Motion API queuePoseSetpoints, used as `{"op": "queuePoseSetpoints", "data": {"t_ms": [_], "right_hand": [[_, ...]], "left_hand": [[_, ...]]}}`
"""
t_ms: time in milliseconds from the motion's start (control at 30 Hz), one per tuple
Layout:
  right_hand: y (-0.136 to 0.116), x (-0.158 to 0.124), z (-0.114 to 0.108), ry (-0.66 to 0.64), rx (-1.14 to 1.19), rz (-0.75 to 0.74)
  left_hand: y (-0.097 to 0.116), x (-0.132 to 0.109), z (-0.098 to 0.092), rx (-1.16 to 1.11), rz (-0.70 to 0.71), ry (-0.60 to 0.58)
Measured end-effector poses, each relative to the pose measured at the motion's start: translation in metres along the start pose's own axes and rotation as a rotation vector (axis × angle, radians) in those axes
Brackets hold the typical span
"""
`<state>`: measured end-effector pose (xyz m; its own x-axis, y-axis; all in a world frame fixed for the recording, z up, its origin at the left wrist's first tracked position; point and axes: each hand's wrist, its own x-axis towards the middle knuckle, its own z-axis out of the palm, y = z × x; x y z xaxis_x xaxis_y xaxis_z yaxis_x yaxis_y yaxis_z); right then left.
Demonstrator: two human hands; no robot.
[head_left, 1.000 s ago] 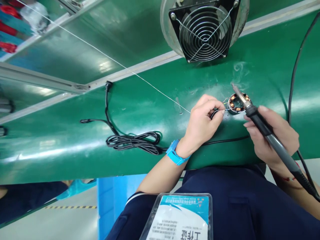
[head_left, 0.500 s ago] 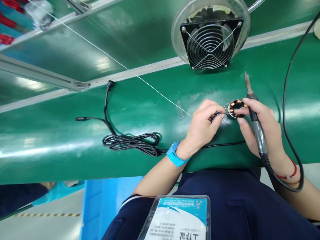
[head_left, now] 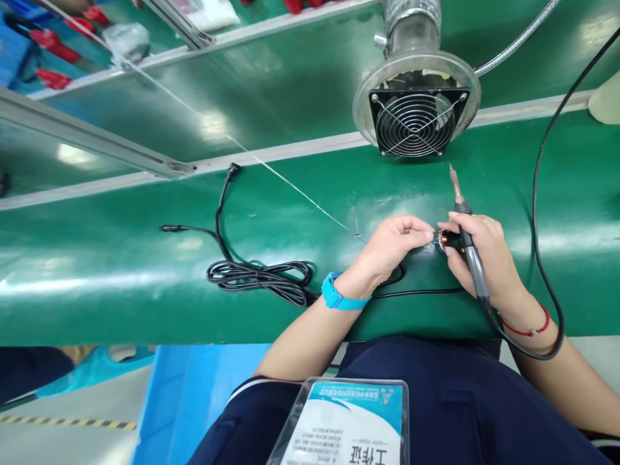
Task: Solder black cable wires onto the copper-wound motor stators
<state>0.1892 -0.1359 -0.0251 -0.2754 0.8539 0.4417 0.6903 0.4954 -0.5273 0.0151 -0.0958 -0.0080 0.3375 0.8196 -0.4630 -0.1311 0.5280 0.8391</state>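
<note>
My right hand point(head_left: 491, 255) is closed around a soldering iron point(head_left: 475, 268), whose tip points away from me toward the fan. The same hand's fingertips also grip a small ring-shaped motor stator point(head_left: 443, 239) with copper windings, mostly covered by the fingers. My left hand point(head_left: 387, 248) pinches at the stator's left edge, where thin wires join it; the fingertips hide most of them. A black cable point(head_left: 261, 276) lies in a tied coil to the left, and its lead runs under my left wrist. A strand of thin pale wire point(head_left: 300, 192) slants down toward my left hand.
A fume fan with a round wire guard point(head_left: 413, 124) hangs beyond my hands. The iron's black cord point(head_left: 537, 194) loops on the right. A metal rail point(head_left: 290, 152) crosses the green bench point(head_left: 121, 258). A blue bin point(head_left: 194, 400) stands below the front edge.
The view has shifted, showing more of the shelf. My fingers have closed in around the stator, hiding more of it, and the left fingertips now meet its edge.
</note>
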Motion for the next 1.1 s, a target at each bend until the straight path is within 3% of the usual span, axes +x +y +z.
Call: {"op": "queuePoseSetpoints", "data": {"t_ms": [100, 333, 500, 700, 867, 1000, 1100], "right_hand": [[0.002, -0.002, -0.001, 0.003, 0.019, -0.004], [0.001, -0.004, 0.002, 0.002, 0.015, 0.021], [0.001, -0.004, 0.008, 0.015, -0.024, -0.006], [0.000, -0.003, 0.007, 0.067, -0.064, -0.023], [-0.002, -0.003, 0.008, 0.134, -0.039, 0.022], [-0.004, -0.001, 0.011, 0.151, -0.038, 0.092], [-0.002, 0.001, 0.003, 0.146, -0.055, 0.068]], "left_hand": [[-0.001, 0.002, 0.004, 0.060, 0.046, 0.012], [0.003, -0.001, -0.008, 0.188, -0.014, -0.048], [0.002, -0.001, -0.006, 0.221, -0.009, -0.057], [0.000, -0.002, -0.009, -0.052, -0.152, -0.156], [-0.002, -0.005, -0.004, 0.133, -0.104, -0.300], [-0.002, -0.004, 0.005, 0.349, 0.042, -0.218], [-0.002, 0.003, -0.001, 0.296, 0.058, -0.133]]}}
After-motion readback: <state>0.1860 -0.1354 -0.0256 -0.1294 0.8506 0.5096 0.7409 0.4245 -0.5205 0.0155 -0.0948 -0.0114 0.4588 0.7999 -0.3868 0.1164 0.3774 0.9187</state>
